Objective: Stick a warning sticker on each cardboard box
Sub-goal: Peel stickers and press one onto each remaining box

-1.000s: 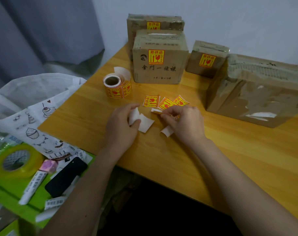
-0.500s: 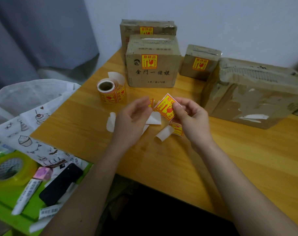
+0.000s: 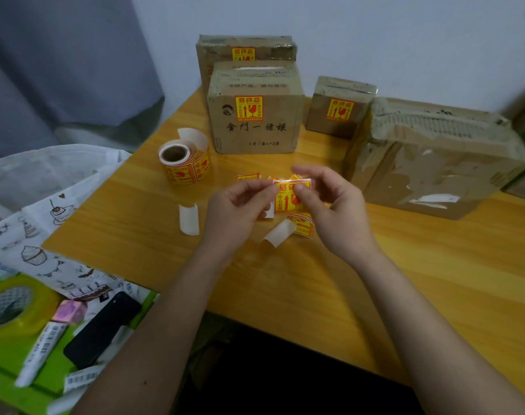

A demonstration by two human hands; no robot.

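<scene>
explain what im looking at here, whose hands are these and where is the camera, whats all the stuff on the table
There is no machine here. The picture comes from a wide-angle camera worn on a person's head, looking forward and down, so the two bare arms reaching in from the bottom are the wearer's own.

The left hand and right hand together pinch one yellow and red warning sticker above a wooden table.

On the table stand four cardboard boxes. Three at the back already carry a sticker: the rear box, the printed box and the small box. The big box on the right shows none on the sides in view.

Nearby are a sticker roll, a few loose stickers and white backing strips.

To the left, off the table, lie a tape roll and a black phone.
</scene>
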